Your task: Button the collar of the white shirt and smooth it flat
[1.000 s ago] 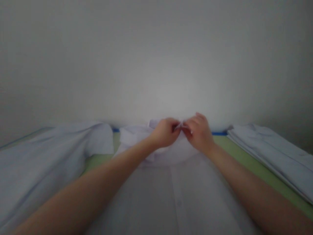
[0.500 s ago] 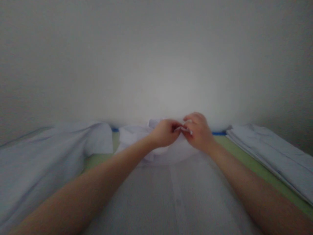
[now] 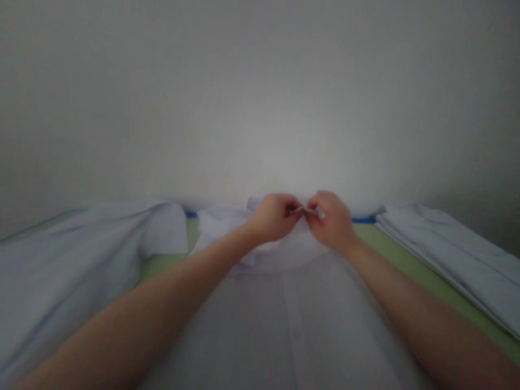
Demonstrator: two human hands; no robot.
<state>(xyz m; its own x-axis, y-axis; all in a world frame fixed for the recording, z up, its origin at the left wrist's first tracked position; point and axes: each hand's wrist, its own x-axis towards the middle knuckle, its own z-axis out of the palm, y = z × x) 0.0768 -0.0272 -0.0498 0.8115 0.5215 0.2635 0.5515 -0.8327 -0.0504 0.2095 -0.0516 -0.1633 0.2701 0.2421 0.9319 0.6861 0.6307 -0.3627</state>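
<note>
Since half a second ago, right hand (image 3: 331, 223) has drawn its fingers in tighter and sits slightly lower at the collar (image 3: 284, 246); left hand (image 3: 274, 218) is nearly unchanged.

Head view: both hands meet at the collar's front opening, fingertips touching, each pinching a small bit of pale cloth between thumb and forefinger. Whether a button is in the pinch cannot be told; picture is soft and blurred.

Shirt (image 3: 292, 325) lies flat, front up, below the collar toward the camera: pale, smooth woven cloth with a straight placket running down its middle. Collar forms a curved band.

Left of the collar, a loose, rumpled heap of similar pale cloth (image 3: 73, 260). Right of the collar, a flat folded stack (image 3: 450, 254), edges straight and layered. Green surface (image 3: 402, 260) shows between collar and stack. Blue strip (image 3: 363, 220) runs just beyond the collar, against a plain grey wall (image 3: 260, 97).
</note>
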